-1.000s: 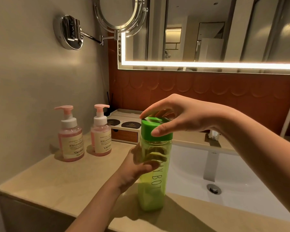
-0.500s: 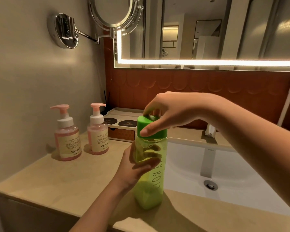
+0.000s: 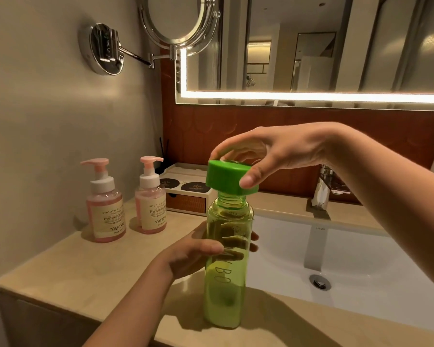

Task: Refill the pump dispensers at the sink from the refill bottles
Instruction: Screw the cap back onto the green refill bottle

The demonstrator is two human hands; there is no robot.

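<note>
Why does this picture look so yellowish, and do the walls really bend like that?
Head view: the warm glow comes mostly from the lit strip edging the mirror; the wide-angle lens bows straight edges; the green bottle casts a soft shadow on the counter; the sink looks bright.

Two pink pump dispensers stand side by side at the far left of the counter, the left dispenser point(image 3: 105, 207) nearer than the right dispenser point(image 3: 150, 201). There is one green refill bottle point(image 3: 226, 261) standing near the middle, one green cap point(image 3: 229, 180) just above its neck, and two hands: the left hand point(image 3: 193, 254) on the bottle's body and the right hand point(image 3: 273, 154) on the cap. Further off are one sink point(image 3: 361, 246) with one drain point(image 3: 320, 281) and one tap point(image 3: 322, 189) on the right, one small box point(image 3: 186, 196) with two dark round discs on top at the far wall, one round swivel mirror point(image 3: 176, 21) at the upper left and one lit wall mirror point(image 3: 311, 46) to its right.
</note>
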